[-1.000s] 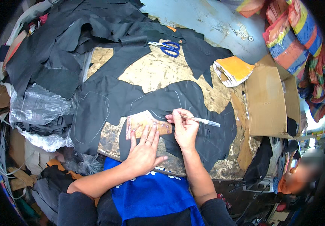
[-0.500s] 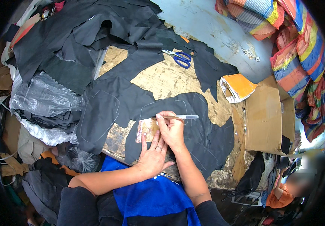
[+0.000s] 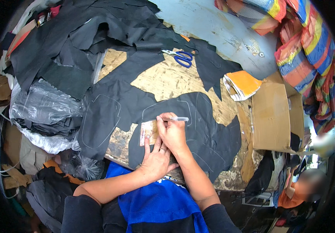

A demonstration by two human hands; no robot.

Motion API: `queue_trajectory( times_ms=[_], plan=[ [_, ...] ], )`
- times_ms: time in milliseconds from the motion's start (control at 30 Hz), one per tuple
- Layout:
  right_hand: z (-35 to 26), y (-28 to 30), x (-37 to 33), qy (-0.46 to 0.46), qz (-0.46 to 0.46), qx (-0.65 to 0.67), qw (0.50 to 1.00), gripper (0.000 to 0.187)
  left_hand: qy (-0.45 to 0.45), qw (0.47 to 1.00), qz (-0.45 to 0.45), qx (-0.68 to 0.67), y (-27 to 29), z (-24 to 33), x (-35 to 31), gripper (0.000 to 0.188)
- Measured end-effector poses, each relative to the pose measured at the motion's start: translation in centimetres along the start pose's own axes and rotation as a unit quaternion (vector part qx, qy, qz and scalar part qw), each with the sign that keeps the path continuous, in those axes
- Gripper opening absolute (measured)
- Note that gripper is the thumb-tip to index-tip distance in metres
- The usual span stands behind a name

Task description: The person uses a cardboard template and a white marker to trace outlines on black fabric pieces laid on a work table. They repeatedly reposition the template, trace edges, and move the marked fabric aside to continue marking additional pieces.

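The left hand (image 3: 155, 164) lies flat with its fingers extended, pressing a small tan, stained flat template (image 3: 147, 130) onto a large black sheet of leather-like material (image 3: 136, 97). The right hand (image 3: 172, 134), closed around a slim, clear-ended pen (image 3: 180, 119), is at the template's upper right; its fingers hide the pen's tip. Thin, pale curved lines (image 3: 171, 101) mark the black sheet, which is spread over a worn wooden table (image 3: 163, 82). Beyond the hands lie blue-handled metal scissors (image 3: 183, 60); farther right, a folded orange-and-white bundle (image 3: 245, 82) sits near an open brown cardboard box (image 3: 270, 116).
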State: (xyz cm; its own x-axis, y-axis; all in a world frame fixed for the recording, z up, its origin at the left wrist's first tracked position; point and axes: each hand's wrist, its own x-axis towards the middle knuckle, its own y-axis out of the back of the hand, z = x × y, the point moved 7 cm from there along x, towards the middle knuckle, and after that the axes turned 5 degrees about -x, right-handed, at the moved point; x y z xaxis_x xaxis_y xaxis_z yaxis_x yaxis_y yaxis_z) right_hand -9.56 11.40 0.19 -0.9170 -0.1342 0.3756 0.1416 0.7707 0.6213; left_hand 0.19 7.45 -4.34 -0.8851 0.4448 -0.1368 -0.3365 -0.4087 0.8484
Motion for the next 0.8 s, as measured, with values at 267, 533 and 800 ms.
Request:
queue_trajectory(
  times_ms=[267,533,800],
  plan=[
    [8.7,12.6,-4.5,-0.243,0.213,0.158,0.933,0.013,0.066,0.993,0.086,0.036,4.8,-5.4,-1.4,0.071],
    [6.8,7.6,-6.6,-0.173,0.093,0.181,0.964,0.018,0.193,0.933,0.302,0.015,10.7,-12.1,-2.2,0.086],
    [1.7,0.8,-1.6,0.002,0.044,0.118,0.992,0.011,0.164,0.897,0.409,0.019,10.9,-11.2,-3.1,0.072]
  ],
)
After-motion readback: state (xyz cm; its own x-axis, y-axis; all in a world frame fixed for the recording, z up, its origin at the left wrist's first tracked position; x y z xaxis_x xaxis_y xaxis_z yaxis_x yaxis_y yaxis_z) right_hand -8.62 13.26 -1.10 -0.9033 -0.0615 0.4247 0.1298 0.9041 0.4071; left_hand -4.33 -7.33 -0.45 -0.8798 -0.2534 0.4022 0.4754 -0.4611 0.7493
